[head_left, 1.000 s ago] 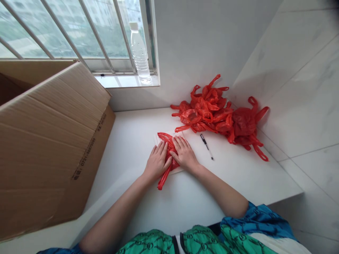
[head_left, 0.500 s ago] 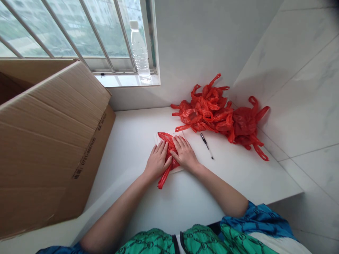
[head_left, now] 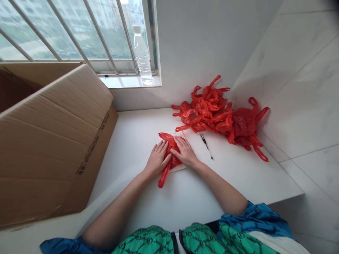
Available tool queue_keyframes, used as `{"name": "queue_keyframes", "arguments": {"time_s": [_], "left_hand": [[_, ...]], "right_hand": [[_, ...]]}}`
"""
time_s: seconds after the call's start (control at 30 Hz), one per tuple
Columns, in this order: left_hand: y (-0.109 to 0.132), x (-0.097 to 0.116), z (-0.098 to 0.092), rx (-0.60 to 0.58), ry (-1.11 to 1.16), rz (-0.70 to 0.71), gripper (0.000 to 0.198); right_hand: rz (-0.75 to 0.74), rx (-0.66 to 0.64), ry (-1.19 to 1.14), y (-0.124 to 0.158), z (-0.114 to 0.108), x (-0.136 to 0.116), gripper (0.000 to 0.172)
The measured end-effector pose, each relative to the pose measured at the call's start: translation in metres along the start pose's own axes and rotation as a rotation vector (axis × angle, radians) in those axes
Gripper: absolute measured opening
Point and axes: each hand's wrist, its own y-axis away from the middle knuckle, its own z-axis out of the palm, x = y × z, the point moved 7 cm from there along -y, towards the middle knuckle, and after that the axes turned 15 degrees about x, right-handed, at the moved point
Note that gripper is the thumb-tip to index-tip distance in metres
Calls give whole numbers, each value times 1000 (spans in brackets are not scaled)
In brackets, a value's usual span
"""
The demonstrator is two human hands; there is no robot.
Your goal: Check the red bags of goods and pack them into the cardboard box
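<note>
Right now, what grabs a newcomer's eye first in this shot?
The bright red plastic bags heaped at the back right, in the corner of the white counter, stand out first. Next comes the big open cardboard box filling the left side. At the centre, the left hand and right hand lie flat on another red bag on a pale sheet.
</note>
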Motion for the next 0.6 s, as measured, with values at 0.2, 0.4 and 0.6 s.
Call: {"name": "queue_keyframes", "arguments": {"time_s": [0.2,0.4,0.6], "left_hand": [[-11,-1,-55,251,193,-195,43],[-29,40,-35,3,-266,-45,52],[-19,60,-62,-104,-244,-35,44]], "right_hand": [[510,465,-684,-3,-44,53,39],[645,506,-836,1,-47,57,33],[671,535,-808,8,-53,60,38]]}}
